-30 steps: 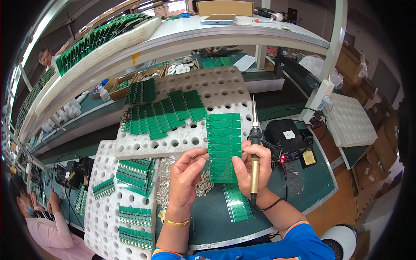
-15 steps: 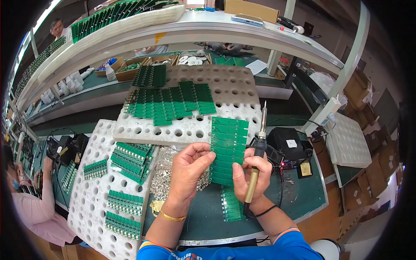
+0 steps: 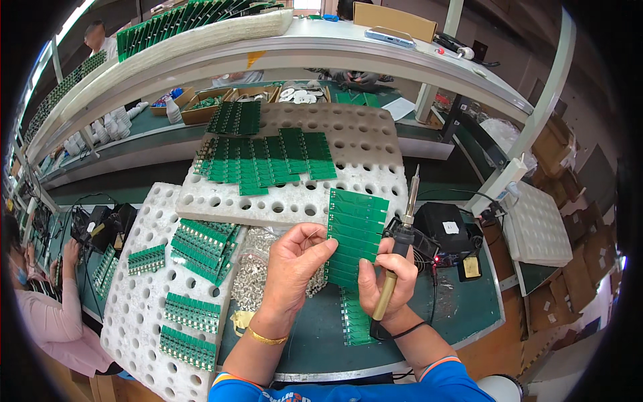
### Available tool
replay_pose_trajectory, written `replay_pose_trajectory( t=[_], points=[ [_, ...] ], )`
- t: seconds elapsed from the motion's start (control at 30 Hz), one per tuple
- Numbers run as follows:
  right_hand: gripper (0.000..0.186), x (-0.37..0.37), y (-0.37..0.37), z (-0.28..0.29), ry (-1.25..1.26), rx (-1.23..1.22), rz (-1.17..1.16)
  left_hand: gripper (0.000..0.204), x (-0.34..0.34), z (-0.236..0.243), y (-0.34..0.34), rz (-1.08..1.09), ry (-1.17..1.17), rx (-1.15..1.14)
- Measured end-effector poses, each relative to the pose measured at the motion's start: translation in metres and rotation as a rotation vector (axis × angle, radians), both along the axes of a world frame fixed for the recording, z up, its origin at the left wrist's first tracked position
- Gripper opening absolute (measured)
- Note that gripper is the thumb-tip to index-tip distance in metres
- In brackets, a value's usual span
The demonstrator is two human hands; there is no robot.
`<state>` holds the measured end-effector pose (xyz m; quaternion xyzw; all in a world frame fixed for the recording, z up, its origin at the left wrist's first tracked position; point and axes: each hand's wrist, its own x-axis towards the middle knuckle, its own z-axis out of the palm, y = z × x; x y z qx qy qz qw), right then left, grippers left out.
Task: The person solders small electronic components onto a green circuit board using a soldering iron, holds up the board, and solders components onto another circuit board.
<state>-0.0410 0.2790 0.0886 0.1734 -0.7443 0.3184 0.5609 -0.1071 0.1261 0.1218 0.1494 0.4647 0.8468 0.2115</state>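
Observation:
A green circuit board panel (image 3: 353, 231) stands upright in front of me between both hands. My left hand (image 3: 295, 258) is closed, its thumb and finger pinching the panel's left edge and a thin wire, probably solder, that shows above the fingers. My right hand (image 3: 392, 278) wraps round a soldering iron (image 3: 395, 268) with its metal tip pointing up, while the thumb presses the panel's right side. Beneath, another green panel (image 3: 356, 318) lies on the green bench mat, partly hidden. Left of my left hand is a clear bag of small metal parts (image 3: 251, 281).
White foam trays with holes (image 3: 144, 301) bear several board panels (image 3: 201, 251). More panels (image 3: 268, 161) overlap on the farther foam tray (image 3: 301, 208). At right sits a black soldering station (image 3: 439, 224) with cables. A shelf (image 3: 402, 50) spans above. Another person (image 3: 60, 315) works at far left.
The panel has tilted and dropped slightly, its top edge lower. The soldering iron has shifted a little to the right and down at its tip. Both hands keep their grips.

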Motion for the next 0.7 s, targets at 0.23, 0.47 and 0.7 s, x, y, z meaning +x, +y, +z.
replay_pose_trajectory(
  t=[0.23,0.47,0.7],
  points=[
    [0.04,-0.0017,0.0022,-0.0005,-0.043,-0.062,-0.008,0.016,0.0015,0.001,0.0011,0.016,0.023,-0.002],
    [0.036,-0.0052,0.0039,-0.0007,-0.058,-0.129,0.015,0.018,0.0001,0.0012,0.0002,0.037,0.024,-0.017],
    [0.037,-0.0052,0.0034,0.0023,-0.064,-0.127,0.003,0.018,0.0014,0.0014,-0.0003,0.054,0.035,-0.038]
  ],
)
